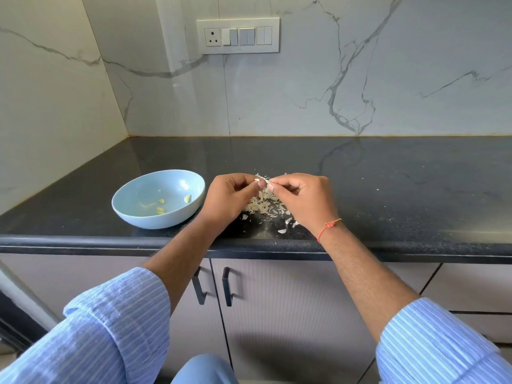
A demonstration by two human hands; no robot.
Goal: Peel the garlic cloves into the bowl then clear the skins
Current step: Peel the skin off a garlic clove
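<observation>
My left hand (231, 199) and my right hand (302, 199) meet above the dark countertop, fingertips together. Between them they pinch a small white garlic clove (261, 179) with papery skin sticking out. Under and between the hands lies a scatter of garlic skins (263, 207), with a few loose pieces toward the counter's front edge. To the left stands a light blue bowl (130, 214) holding a few peeled yellowish cloves (187, 199).
The black stone countertop (401, 189) runs to a marble-patterned wall with a switch panel (238, 36). Its rounded front edge sits just below my wrists, with cabinet doors and black handles (227, 286) underneath. A red thread is tied round my right wrist.
</observation>
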